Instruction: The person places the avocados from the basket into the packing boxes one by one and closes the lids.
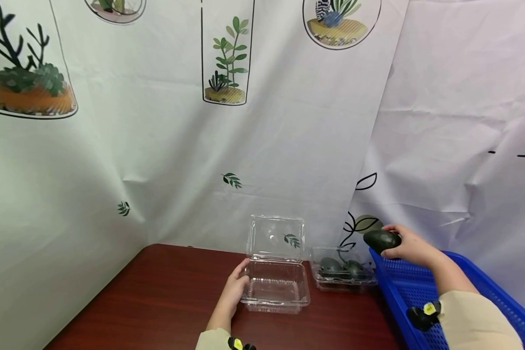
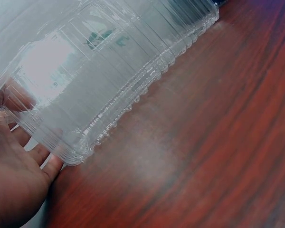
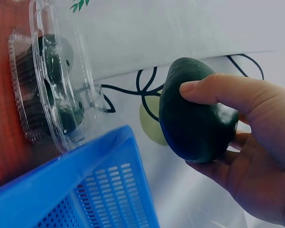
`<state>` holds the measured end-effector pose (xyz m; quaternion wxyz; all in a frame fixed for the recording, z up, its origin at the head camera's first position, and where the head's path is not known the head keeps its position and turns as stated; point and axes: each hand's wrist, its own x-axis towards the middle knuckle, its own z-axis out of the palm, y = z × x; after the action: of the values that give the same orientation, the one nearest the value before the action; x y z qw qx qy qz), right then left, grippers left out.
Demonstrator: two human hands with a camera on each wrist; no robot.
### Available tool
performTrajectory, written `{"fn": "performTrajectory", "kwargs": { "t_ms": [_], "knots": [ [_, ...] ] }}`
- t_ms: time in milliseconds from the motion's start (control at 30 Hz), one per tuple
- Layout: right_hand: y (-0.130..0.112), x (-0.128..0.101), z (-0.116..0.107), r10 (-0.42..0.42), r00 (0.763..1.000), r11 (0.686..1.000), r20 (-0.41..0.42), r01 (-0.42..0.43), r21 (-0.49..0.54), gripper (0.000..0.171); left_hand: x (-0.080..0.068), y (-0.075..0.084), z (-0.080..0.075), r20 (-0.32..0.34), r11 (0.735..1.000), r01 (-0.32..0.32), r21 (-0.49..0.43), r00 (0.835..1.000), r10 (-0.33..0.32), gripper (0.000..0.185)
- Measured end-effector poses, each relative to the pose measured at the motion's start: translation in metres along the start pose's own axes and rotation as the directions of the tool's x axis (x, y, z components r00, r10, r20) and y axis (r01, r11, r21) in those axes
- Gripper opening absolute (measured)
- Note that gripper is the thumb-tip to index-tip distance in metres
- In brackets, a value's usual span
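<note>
A dark green avocado is gripped in my right hand, above the near corner of a blue basket. The right wrist view shows my thumb pressed on the avocado and the fingers behind it. At the left side of an open, clear plastic clamshell box, my left hand holds the wall. Up close, the left hand has its thumb over the rim of the box and its fingers along the outside. The raised lid leans back, and no contents show inside.
A second clear clamshell box holding dark avocados stands to the right, beside the blue perforated basket. All stand on a dark red wooden table. Behind hangs a white printed cloth.
</note>
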<state>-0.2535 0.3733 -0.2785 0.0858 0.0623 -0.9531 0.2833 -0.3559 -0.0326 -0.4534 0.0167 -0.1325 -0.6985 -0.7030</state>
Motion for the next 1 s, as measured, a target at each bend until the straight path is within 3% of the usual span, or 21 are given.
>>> {"fn": "performTrajectory", "kwargs": {
  "t_ms": [1000],
  "knots": [
    [-0.023, 0.018, 0.021, 0.004, 0.997, 0.997, 0.073, -0.01, 0.077, 0.074, -0.001, 0.001, 0.002, -0.01, 1.0, 0.004, -0.006, 1.0, -0.004, 0.064]
  ]
}}
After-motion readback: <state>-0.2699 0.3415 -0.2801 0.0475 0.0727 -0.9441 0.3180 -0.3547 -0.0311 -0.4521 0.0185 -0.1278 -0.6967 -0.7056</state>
